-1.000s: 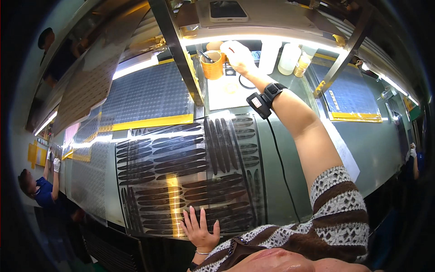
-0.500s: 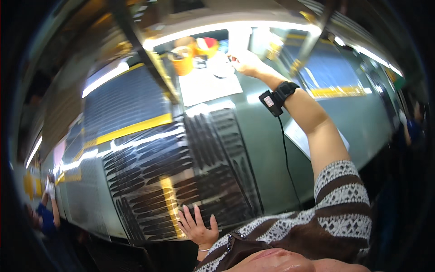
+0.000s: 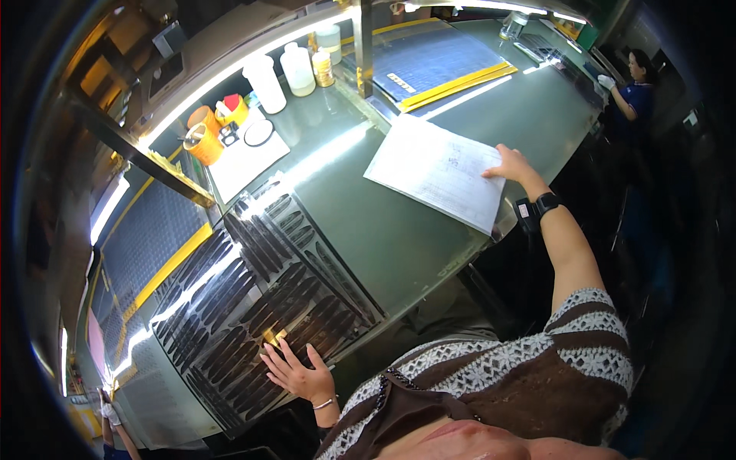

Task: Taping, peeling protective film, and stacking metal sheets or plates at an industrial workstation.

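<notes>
My left hand [image 3: 304, 377] lies flat with its fingers spread on a transparent sheet [image 3: 268, 299] patterned with long, dark, pointed shapes, close to the table's near edge. A short yellow strip [image 3: 274, 336] shows beside its fingertips. To the right, my right hand [image 3: 512, 165] grips the right edge of a white stack of papers [image 3: 433, 165] with faint print and pencil-like marks. The thumb rests on top of the papers; the fingertips are partly hidden. A black device [image 3: 527, 215] is strapped on my right wrist.
Orange tubs [image 3: 203, 143] and a black ring [image 3: 259, 133] stand by a white sheet [image 3: 241, 165]. White bottles [image 3: 297, 70] line the back below a lit tube. Metal posts [image 3: 363, 54] rise from the table. Blue yellow-edged sheets [image 3: 429, 61] lie behind. A co-worker [image 3: 636, 88] is at far right.
My right hand has left the small items at the back and come right and nearer, onto the papers. My left hand stays on the patterned sheet. The view has turned.
</notes>
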